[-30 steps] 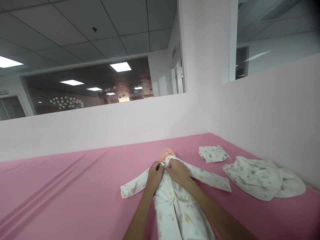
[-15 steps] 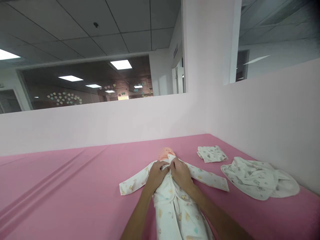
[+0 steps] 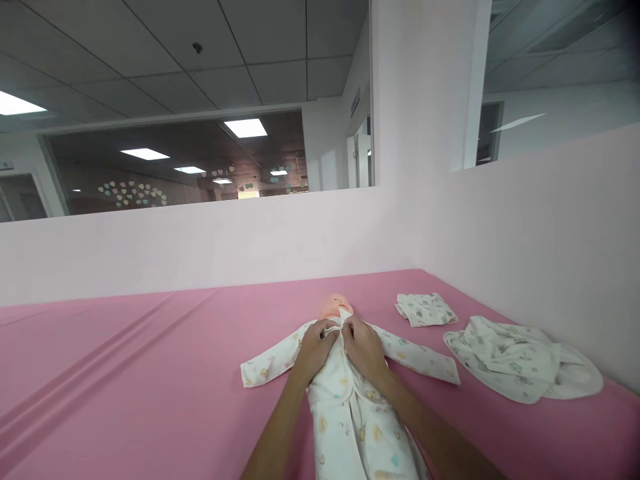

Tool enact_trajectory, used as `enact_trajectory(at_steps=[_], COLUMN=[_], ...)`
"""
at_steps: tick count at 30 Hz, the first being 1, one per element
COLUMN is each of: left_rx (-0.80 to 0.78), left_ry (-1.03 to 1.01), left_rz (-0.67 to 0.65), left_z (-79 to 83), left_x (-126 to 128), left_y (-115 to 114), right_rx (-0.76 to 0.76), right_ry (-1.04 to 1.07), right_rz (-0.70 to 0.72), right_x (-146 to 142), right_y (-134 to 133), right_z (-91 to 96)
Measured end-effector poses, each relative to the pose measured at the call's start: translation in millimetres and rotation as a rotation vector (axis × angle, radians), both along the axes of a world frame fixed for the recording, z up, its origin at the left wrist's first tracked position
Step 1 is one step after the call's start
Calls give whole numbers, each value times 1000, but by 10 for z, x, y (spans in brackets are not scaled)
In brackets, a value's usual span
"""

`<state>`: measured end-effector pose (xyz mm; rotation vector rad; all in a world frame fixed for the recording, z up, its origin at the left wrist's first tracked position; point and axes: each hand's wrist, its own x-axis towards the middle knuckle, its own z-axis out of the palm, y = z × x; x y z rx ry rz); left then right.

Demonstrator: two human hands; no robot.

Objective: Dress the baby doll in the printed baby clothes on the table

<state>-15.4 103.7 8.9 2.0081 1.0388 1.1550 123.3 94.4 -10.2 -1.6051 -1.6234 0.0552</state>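
Observation:
A baby doll (image 3: 334, 305) lies on its back on the pink sheet, only its head showing above its clothes. It wears white patterned baby clothes (image 3: 340, 393), with both long sleeves spread out to the sides. At the collar, my left hand (image 3: 316, 350) pinches the fabric on the left of the front opening. My right hand (image 3: 364, 345) grips the other edge just beside it, fingers closed, with a collar flap sticking up between the hands. My fingers hide whatever fastening is there.
To the right lie a folded white patterned cloth (image 3: 427, 309) and a crumpled white patterned cloth (image 3: 520, 360). The pink sheet (image 3: 140, 373) has long creases at left. White walls (image 3: 200, 253) with windows border the back and right side.
The view has shifted very slightly. Both hands stay at the collar in nearly the same grip, and the clothes and cloths have not visibly moved.

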Motion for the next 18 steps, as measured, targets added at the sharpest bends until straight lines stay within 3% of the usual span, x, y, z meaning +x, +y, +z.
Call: enact_trajectory(at_steps=[10, 18], left_rx=[-95, -129], left_ry=[-99, 11], left_rz=[-48, 10], left_z=[23, 71], left_x=[-23, -17], left_y=[-41, -73], right_rx=[22, -45], right_ry=[119, 434], right_rz=[61, 326], right_x=[-16, 71], right_y=[-46, 79], right_z=[37, -9])
